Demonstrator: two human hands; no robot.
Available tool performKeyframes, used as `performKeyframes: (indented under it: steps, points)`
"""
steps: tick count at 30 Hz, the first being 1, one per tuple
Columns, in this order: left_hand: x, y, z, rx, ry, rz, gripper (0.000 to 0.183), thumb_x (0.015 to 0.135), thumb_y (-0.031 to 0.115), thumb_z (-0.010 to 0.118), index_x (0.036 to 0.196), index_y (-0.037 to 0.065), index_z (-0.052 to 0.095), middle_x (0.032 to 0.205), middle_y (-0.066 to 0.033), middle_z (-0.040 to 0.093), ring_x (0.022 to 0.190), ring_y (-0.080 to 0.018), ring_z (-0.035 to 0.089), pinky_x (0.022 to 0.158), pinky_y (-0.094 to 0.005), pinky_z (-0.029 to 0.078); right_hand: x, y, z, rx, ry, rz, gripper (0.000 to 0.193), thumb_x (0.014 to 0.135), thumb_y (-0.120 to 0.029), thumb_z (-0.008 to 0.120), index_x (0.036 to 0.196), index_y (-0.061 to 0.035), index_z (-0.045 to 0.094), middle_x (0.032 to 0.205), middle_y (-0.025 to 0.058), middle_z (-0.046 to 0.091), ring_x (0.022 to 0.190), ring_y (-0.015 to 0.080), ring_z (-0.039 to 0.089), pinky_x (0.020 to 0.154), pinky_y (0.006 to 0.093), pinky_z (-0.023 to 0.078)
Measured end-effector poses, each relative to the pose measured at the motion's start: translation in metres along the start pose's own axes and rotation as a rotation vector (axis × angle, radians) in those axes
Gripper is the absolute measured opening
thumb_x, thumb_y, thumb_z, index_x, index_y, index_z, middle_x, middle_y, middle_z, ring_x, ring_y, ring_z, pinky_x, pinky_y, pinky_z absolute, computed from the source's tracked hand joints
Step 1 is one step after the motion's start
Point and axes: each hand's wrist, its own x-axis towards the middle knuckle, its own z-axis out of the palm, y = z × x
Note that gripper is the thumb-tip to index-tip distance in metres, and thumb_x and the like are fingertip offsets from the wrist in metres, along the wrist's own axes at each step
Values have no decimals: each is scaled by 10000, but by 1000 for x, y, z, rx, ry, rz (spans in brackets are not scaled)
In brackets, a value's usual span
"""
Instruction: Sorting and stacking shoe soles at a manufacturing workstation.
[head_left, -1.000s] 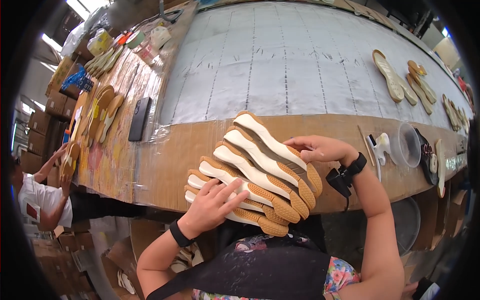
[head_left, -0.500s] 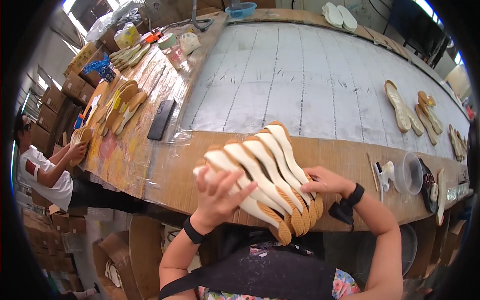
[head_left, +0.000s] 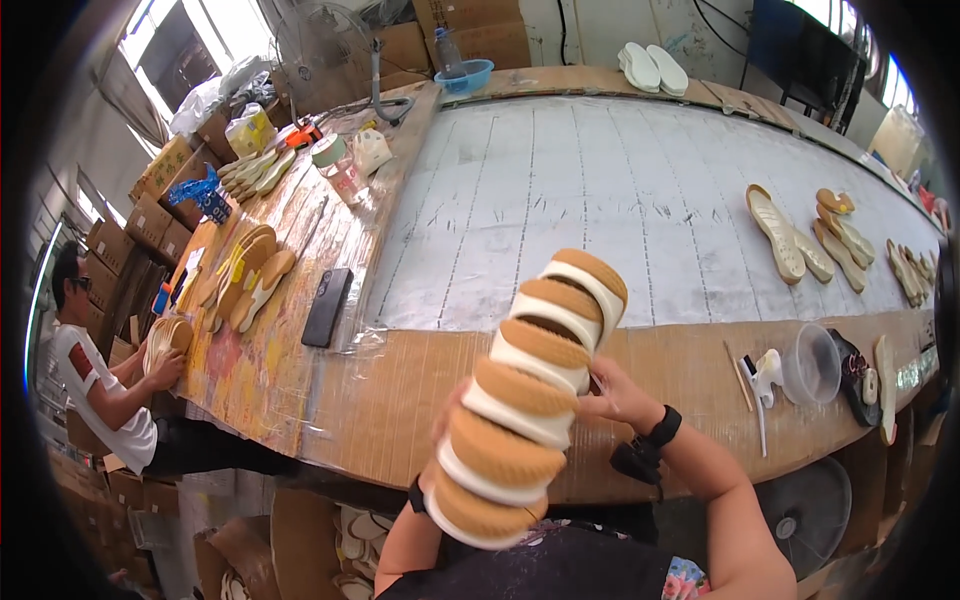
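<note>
A row of several white shoe soles with tan bottoms (head_left: 530, 400) is held up in front of me, over the near table edge. The ends of the soles point towards me, and the row leans from lower left to upper right. My left hand (head_left: 447, 415) grips the row from its left side, with most of its fingers hidden behind the soles. On the other side my right hand (head_left: 622, 398) is closed on the soles near the middle of the row, its fingertips partly out of sight.
The table carries a white marked sheet (head_left: 540, 230) with soles (head_left: 775, 235) at its right. A clear plastic tub (head_left: 812, 365) and a white brush-like tool (head_left: 768, 368) lie nearby. Left are a black phone (head_left: 327, 307) and more soles (head_left: 262, 290). A co-worker (head_left: 100, 380) holds soles at far left.
The fanned soles have been tipped up so their tan ends now face me. My left hand has gone from spread over their left side to mostly behind them; my right hand moved slightly nearer.
</note>
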Motion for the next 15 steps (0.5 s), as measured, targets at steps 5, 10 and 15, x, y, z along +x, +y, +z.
performKeyframes:
  steps: [5,10,15]
  points:
    - [-3,7,44,-366,85,-154,564,861,472,393,1212,31,423,1175,-180,492,1038,-292,515,893,-425,424,-2,4,-6,-58,5,-31,709,718,-222,719,1278,-9,341,1243,79,436,1153,168,402,968,320,329]
    - [1,2,30,-425,27,-110,546,847,482,427,1167,41,463,1124,-153,534,993,-286,536,858,-418,448,7,5,-3,-152,5,-14,691,730,-231,709,1273,-8,342,1229,77,448,1137,164,417,958,315,338]
    - [1,3,19,-434,-27,-176,479,882,462,389,1144,74,485,1097,-118,551,969,-243,549,858,-389,453,4,5,-3,-87,59,31,680,723,-238,715,1257,-12,360,1202,73,466,1110,156,437,937,310,356]
